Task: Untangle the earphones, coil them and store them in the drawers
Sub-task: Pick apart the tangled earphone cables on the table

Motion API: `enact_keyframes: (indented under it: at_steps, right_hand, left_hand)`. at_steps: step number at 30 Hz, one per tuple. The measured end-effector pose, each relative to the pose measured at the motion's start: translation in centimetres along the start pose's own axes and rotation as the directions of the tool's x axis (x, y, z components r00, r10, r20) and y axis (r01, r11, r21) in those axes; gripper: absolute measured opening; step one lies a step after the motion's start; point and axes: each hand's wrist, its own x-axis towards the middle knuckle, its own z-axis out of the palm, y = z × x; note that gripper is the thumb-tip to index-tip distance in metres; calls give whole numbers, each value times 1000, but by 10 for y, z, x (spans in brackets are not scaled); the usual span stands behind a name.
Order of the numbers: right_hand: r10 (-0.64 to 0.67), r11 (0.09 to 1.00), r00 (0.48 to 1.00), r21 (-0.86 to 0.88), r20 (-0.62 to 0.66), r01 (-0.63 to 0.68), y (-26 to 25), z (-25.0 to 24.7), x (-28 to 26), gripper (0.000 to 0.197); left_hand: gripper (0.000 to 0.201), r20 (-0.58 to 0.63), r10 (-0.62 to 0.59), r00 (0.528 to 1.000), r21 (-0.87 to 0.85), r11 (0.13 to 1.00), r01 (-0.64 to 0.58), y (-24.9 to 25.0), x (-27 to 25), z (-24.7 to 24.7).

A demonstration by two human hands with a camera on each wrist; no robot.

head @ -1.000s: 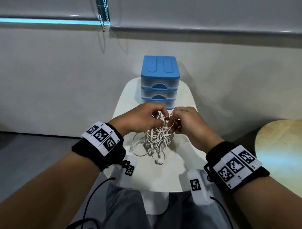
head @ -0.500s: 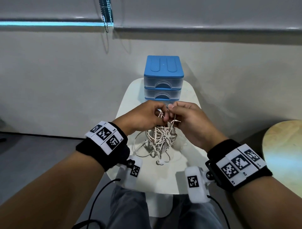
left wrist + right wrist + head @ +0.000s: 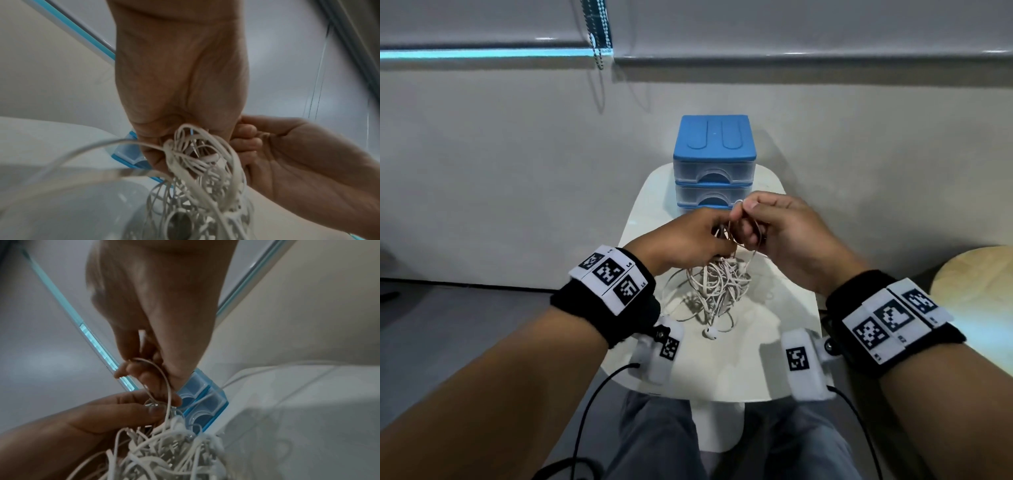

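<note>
A tangle of white earphones (image 3: 717,287) hangs over the small white table (image 3: 787,311), with one earbud (image 3: 711,333) lying on the tabletop. My left hand (image 3: 698,240) grips the top of the tangle (image 3: 197,162), fingers curled round the cords. My right hand (image 3: 774,229) pinches a single cord loop (image 3: 162,378) and holds it a little higher, just right of the left hand. The blue drawer unit (image 3: 715,161) stands at the table's far end behind my hands, both visible drawers closed.
A pale wall rises behind the table, with a blind's bead chain (image 3: 599,37) hanging above. A round wooden table (image 3: 976,294) sits at the right. My knees (image 3: 654,442) are under the table's near edge.
Both hands have risen with the tangle, lifting most of the cords off the table. The right hand has moved up and away, drawing one loop out.
</note>
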Motion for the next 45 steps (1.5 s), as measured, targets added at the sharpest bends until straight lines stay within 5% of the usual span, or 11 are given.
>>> enact_keyframes:
  at_steps: [5, 11, 19, 21, 24, 27, 30, 33, 36, 41, 45]
  right_hand:
    - [122, 964, 992, -237, -13, -122, -1, 6, 0, 51]
    - [-86, 970, 995, -223, 47, 95, -6, 16, -10, 22]
    - [-50, 892, 998, 447, -45, 65, -22, 8, -28, 25]
    - [28, 944, 989, 330, -147, 22, -20, 12, -23, 30]
    - [40, 983, 982, -167, -185, -72, -10, 15, -14, 36]
    - [41, 727, 997, -682, -68, -76, -8, 18, -15, 27]
    - [3, 511, 1000, -860, -10, -10, -8, 21, -14, 22]
    - [-127, 785, 990, -617, -57, 64, -12, 22, -12, 19]
    - [-262, 925, 945, -330, -195, 189, -21, 22, -12, 24]
    - [-239, 922, 921, 227, -307, 314, -30, 15, -11, 41]
    - [-206, 898, 877, 272, -435, 346, -30, 10, -11, 37]
  left_hand:
    - [12, -39, -20, 999, 25, 999, 21, -4, -8, -4]
    - [17, -67, -25, 997, -61, 998, 21, 2, -22, -3]
    - [6, -102, -50, 994, -34, 998, 47, -7, -26, -7]
    - [6, -124, -58, 991, -30, 998, 55, -9, -26, -8]
    - [11, -155, -45, 987, 22, 999, 49, -12, -24, -11]
    - [11, -158, -29, 987, 27, 999, 33, -13, -23, -12]
    - [10, -162, -26, 987, 21, 999, 30, -15, -21, -11]
    - [8, -159, -30, 987, 9, 999, 32, -18, -22, -13]
    - [5, -175, -28, 984, 46, 998, 37, -21, -21, -11]
    - [6, -159, 0, 987, 99, 995, 16, -22, -21, -9]
    - [4, -138, 12, 990, 166, 986, 11, -22, -21, -9]
